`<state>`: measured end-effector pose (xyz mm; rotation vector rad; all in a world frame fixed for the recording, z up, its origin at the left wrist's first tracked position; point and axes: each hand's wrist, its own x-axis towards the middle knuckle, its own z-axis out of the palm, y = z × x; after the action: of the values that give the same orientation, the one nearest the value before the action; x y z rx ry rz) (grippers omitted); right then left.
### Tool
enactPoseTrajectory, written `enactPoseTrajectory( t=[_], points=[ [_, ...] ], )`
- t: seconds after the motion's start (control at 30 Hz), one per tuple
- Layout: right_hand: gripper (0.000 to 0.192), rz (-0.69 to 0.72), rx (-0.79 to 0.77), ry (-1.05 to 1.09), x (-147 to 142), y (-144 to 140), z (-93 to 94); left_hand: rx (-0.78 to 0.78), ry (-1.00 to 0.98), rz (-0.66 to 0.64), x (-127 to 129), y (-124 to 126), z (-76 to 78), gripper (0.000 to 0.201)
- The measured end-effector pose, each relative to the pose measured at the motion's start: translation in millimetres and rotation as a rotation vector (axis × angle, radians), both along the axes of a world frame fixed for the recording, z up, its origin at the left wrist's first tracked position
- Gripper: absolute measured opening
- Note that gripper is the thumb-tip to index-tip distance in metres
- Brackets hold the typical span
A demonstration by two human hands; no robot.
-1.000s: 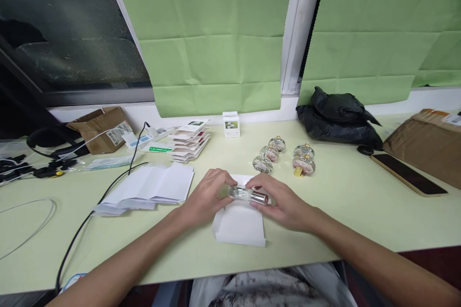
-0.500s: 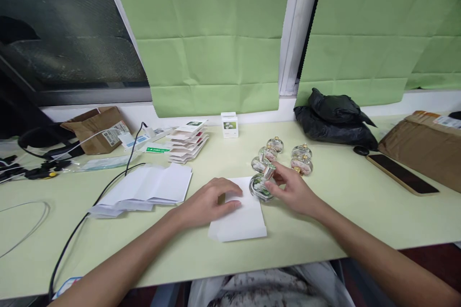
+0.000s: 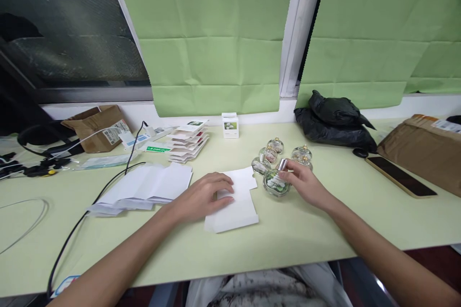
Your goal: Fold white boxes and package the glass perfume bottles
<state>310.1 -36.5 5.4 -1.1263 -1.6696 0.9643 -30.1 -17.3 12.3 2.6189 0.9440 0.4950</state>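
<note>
My right hand pinches a round glass perfume bottle by its silver cap; a white flower picture shows on the glass. The bottle leans, with its cap toward the upper right, right of a white sheet of folding carton. My left hand lies over the left part of this carton, thumb and fingers apart. Behind the held bottle are several more perfume bottles in two groups. My right hand partly hides the nearer bottle of the right group.
White folded papers lie at left, with a stack of flat cartons behind. A small upright white box stands near the wall. A black plastic bag, a phone and a brown package are at right. A black cable crosses the left side.
My right hand has moved the perfume bottle to the right, off the white carton. My left hand and the carton have shifted slightly left and up.
</note>
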Motion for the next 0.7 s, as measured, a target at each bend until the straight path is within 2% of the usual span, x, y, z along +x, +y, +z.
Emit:
enactPoseTrajectory(
  t=[0.17,0.37,0.53,0.7],
  points=[
    [0.026,-0.002,-0.145,0.055,0,-2,2.7,0.05,0.022,0.053,-6,4,0.6,0.024],
    [0.03,-0.028,-0.022,-0.044,6,0,-3.0,0.101,0.011,0.089,-10,10,-3.6,0.029],
    [0.029,0.007,-0.073,-0.017,7,1,-5.6,0.129,0.006,0.14,-9,12,-4.5,0.03],
    [0.031,-0.016,0.027,-0.079,7,1,-7.2,0.13,0.028,0.214,-8,11,-3.0,0.036]
  ],
)
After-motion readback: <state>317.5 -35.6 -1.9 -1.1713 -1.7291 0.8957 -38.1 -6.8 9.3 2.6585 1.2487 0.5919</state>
